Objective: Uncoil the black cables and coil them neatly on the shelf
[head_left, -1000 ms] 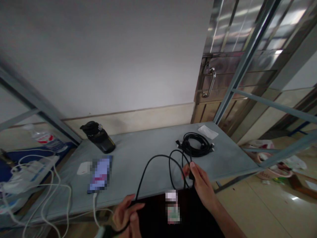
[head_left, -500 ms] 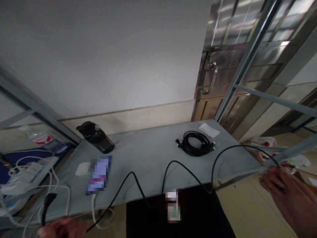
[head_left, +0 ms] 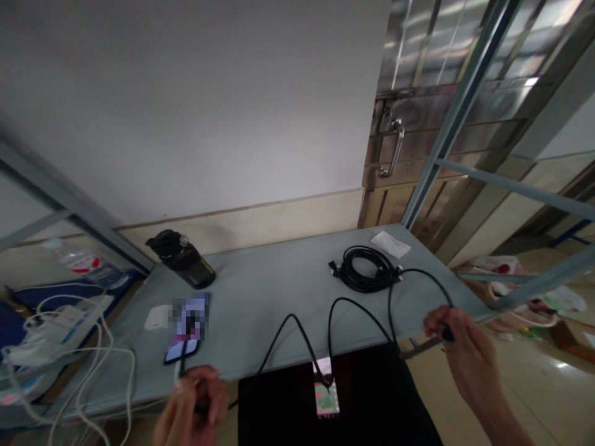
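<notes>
Black cable (head_left: pixel 344 299) is slung between the two hands, in front of and partly over the near edge of the grey worktop (head_left: pixel 264 279). Left hand (head_left: pixel 193 402) is closed around the cable close to one end; the connector end sticks up beyond the fingers and overlaps the lit phone (head_left: pixel 186 350) in the line of sight. Right hand (head_left: pixel 465 347) grips the other stretch, a dark piece showing at the finger and thumb.

Course of cable: it leaves the left hand low, rises to a narrow peak, dips across the small lit screen (head_left: pixel 326 396) on the black surface (head_left: pixel 279 409), climbs to a second hump, drops again, then bows up and over to the right hand. Slack throughout.

Pose: hands well apart. Left hand sits low in view, fingers curled. Right hand is higher, past the right part of the worktop's near edge, its forearm slanting in from lower right.

On the worktop: coiled black cable (head_left: pixel 357 286) between the hands and farther back, its right side overlapped in view by the slung cable; white paper (head_left: pixel 390 244) just behind it; black bottle (head_left: pixel 186 260) behind the phone.
</notes>
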`<control>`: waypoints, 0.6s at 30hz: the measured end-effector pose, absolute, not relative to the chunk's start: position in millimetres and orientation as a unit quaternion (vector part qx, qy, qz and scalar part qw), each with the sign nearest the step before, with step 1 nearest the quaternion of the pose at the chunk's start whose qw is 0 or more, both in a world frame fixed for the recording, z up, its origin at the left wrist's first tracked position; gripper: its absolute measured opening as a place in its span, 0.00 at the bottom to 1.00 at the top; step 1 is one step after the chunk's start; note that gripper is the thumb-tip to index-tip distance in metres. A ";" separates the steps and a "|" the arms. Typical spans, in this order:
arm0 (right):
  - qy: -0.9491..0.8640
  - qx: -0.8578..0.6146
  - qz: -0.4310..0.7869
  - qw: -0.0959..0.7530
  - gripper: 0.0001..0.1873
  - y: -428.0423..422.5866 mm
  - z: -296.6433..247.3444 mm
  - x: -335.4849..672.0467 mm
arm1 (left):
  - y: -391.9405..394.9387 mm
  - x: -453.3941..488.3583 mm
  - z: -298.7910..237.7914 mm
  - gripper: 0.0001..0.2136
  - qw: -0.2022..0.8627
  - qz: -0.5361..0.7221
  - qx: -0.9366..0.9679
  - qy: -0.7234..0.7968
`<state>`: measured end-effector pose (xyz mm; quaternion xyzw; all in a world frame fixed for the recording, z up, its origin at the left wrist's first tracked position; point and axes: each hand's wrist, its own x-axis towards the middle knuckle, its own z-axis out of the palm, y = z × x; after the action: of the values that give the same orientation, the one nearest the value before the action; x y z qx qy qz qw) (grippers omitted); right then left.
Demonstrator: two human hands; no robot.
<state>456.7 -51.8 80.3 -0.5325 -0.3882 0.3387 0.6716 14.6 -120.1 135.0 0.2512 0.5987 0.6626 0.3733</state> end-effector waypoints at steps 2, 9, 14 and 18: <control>-0.474 -0.558 0.346 0.587 0.31 -49.7 68.7 420.0 | -112.4 32.5 126.1 0.28 0.440 0.637 0.249 0.582; -0.631 -0.452 0.475 0.414 0.31 -55.4 71.5 305.0 | -94.8 65.0 101.5 0.33 0.555 0.619 0.209 0.516; -0.780 -0.345 0.433 0.291 0.20 -54.2 90.8 250.8 | -93.9 57.1 86.5 0.30 0.614 0.623 0.162 0.456; -0.885 -0.298 0.305 0.185 0.17 -39.6 100.8 225.8 | -86.8 38.0 79.8 0.19 0.628 0.641 0.099 0.430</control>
<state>225.8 -39.6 100.8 -0.2976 -0.8855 0.3052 0.1849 38.0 -86.8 79.8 0.0987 0.4296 0.6414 0.6279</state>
